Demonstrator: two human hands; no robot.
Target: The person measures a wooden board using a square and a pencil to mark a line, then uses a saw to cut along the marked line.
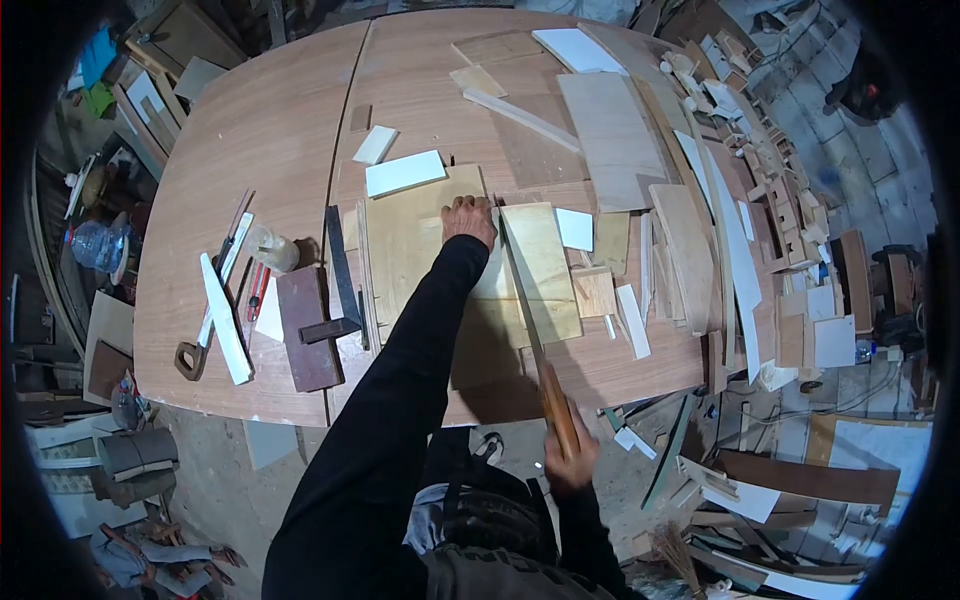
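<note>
Workshop with a scrap-strewn floor; big reddish plywood worktop fills most of the view.

- Left hand: laid palm-down on a pale plywood panel, fingers spread flat and pressing. It grips nothing.
- Right hand: off the near edge of the worktop, fingers clenched round the wooden handle of a handsaw.
- The blade runs away from the person along the panel's length, just right of the left hand. Its tip is close to the panel's far edge.
- The panel lies near the worktop's near edge, on top of a wider sheet.

Progress, as a judgement: a lengthwise cut looks under way, with the saw engaged. The kerf is hidden under the blade, so I cannot tell how deep it goes. The panel reads as one piece, so the strip is not yet parted off and most of the stroke work is probably left.

Around it:
- white offcut beyond the left hand
- try square and dark block to the left
- second saw further left
- heap of offcuts along the right edge
- clear bottle off the worktop, far left

Writing: none readable. I can make out no brand or label on the saw, the bottle or the boards.
</note>
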